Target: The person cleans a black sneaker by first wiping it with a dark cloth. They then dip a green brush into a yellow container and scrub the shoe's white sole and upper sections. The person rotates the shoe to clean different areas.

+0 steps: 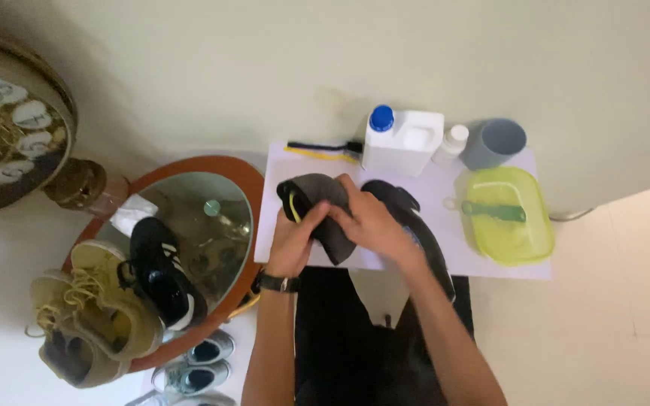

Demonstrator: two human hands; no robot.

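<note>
Both hands (332, 229) grip dark shoe (317, 210) — above white sheet (490, 267) front edge.

A white sheet (490, 267) is spread on the pale floor (626, 316). On it are set a white jug (404, 143), a small white bottle (453, 143), a grey cup (493, 143), a yellow-green tub (509, 218), a black brush (323, 149) and a dark shoe (415, 225).

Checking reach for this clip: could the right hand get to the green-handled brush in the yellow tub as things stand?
Probably yes. The right hand is busy on the dark shoe, but the yellow tub is open-topped with the brush exposed, nothing between.
</note>
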